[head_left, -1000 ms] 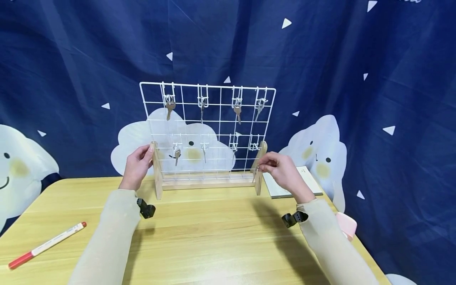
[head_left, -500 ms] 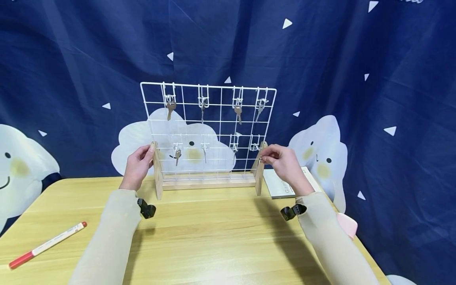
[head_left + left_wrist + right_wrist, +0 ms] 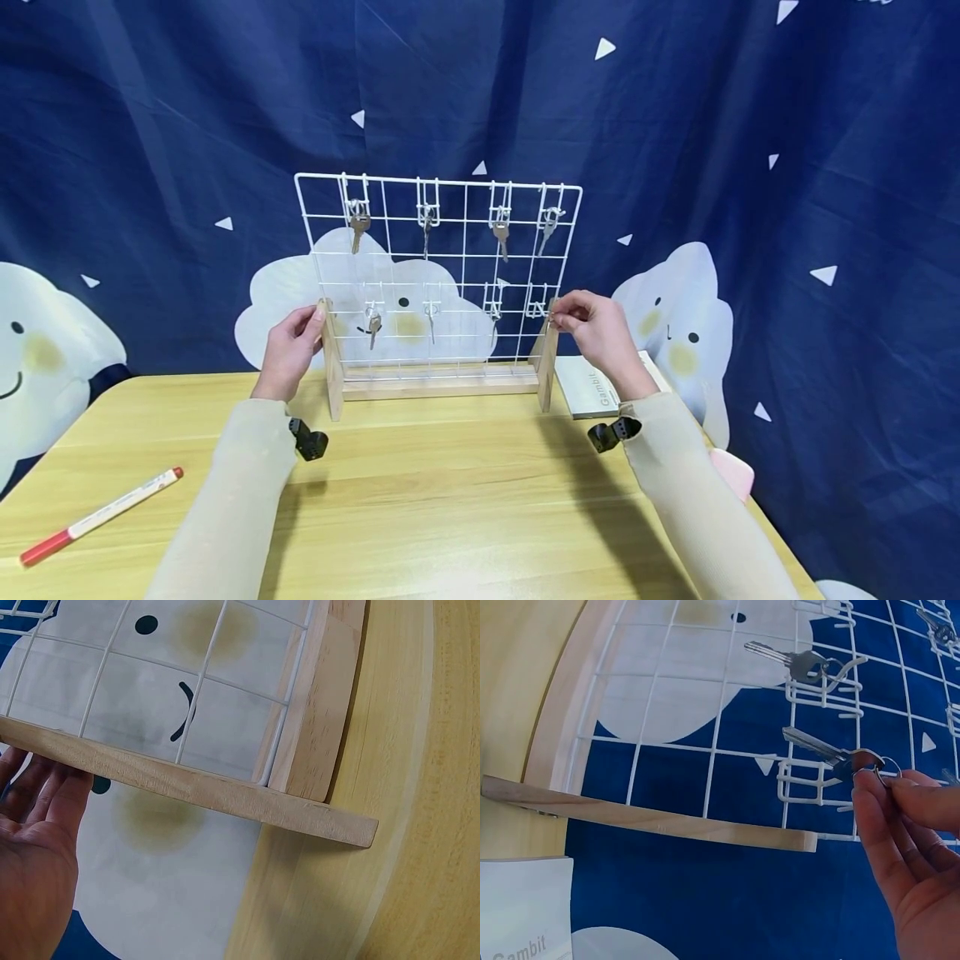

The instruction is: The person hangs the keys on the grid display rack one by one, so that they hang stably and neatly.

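A white wire grid rack [image 3: 465, 250] in a wooden stand [image 3: 442, 385] is at the back of the table, with keys hanging from several of its hooks. My left hand [image 3: 287, 354] grips the upper part of the left wooden post [image 3: 187, 786]; its fingers reach behind it. With thumb and fingertips my right hand [image 3: 919, 840] pinches a silver key [image 3: 810, 744] by its ring [image 3: 889, 766]. That key overlaps the lower right hook [image 3: 802, 784] in the right wrist view, near the top of the right post [image 3: 652, 817]. A hanging key [image 3: 806, 666] is on the hook beside it.
A white book or box [image 3: 588, 387] marked "Gambit" lies behind my right wrist. A red-capped marker [image 3: 101, 517] lies at the table's left, and a pink object [image 3: 732, 473] sits by the right edge. A dark blue curtain [image 3: 480, 92] hangs behind the rack.
My right hand has risen along the right post with the key, from low on the post to near its top. The left hand has stayed on the left post.
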